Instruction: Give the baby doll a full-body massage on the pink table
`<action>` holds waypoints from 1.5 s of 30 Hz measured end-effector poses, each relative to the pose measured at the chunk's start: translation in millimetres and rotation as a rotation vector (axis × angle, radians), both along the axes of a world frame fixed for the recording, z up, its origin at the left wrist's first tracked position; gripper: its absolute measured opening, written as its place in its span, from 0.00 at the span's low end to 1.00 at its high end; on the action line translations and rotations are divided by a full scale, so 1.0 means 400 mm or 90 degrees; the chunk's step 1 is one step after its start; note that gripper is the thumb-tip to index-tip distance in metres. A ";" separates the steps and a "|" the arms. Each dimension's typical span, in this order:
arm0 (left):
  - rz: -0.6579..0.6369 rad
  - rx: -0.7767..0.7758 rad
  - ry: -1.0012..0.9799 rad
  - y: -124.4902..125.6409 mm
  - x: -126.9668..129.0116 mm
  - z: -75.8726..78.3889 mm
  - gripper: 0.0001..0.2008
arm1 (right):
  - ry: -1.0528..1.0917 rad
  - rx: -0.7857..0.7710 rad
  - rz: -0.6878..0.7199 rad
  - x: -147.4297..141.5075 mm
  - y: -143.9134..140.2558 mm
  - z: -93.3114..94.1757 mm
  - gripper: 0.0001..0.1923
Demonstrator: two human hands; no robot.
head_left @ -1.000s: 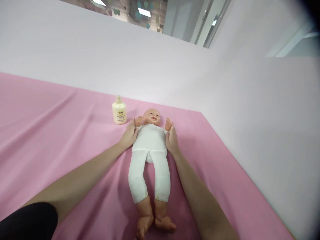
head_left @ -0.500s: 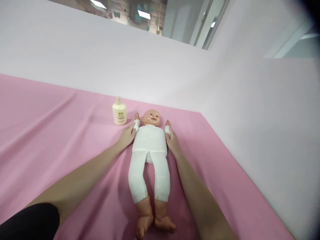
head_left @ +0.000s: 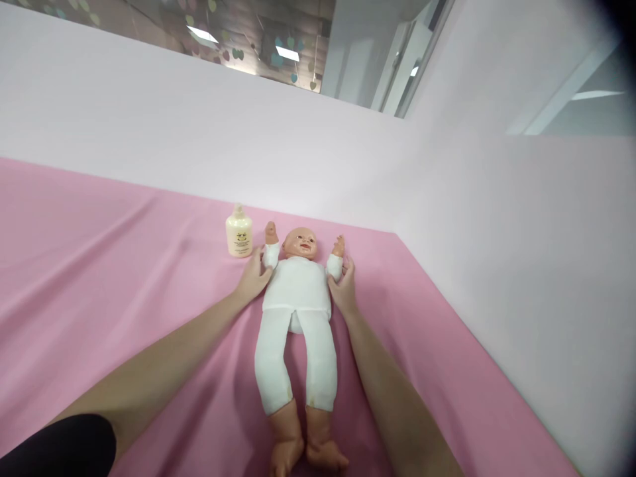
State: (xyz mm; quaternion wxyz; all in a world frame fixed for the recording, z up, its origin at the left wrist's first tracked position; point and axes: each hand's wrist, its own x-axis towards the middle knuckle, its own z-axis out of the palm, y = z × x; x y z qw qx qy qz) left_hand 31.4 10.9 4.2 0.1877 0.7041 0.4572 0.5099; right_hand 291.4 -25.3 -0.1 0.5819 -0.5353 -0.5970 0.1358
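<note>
A baby doll (head_left: 297,285) in white cloth lies on its back, head away from me and bare feet toward me. On its left side in the picture, my left hand (head_left: 254,275) curls about the doll's upper arm, thumb against the white sleeve. My right hand (head_left: 344,285) cups the other arm, with the sleeve between thumb and fingers. Both doll forearms point up beside the head, their small hands uncovered. Some of my fingers are hidden behind the doll's arms.
Just beyond my left hand stands a cream pump bottle (head_left: 239,235) with a printed label. Pink cloth (head_left: 124,265) with creases covers the surface. White walls (head_left: 278,152) rise behind and to the right, with a window (head_left: 278,40) above the back one.
The doll's forearms have lifted a little, and more of its small hands and sleeves shows. My hands have shifted slightly lower along its arms. The view has tilted up slightly.
</note>
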 end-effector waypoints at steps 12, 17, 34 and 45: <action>-0.051 0.096 0.036 -0.031 -0.002 -0.001 0.26 | -0.172 0.149 0.023 -0.006 -0.027 0.002 0.23; -0.022 0.060 0.081 -0.017 0.006 -0.001 0.33 | -0.249 0.071 0.027 -0.006 -0.002 -0.013 0.31; 0.095 -0.119 0.171 0.033 -0.017 -0.038 0.23 | -0.157 -0.076 -0.021 0.016 0.065 -0.030 0.25; -0.018 0.000 -0.126 -0.033 -0.007 0.010 0.32 | -0.061 0.090 -0.055 -0.007 0.002 0.001 0.38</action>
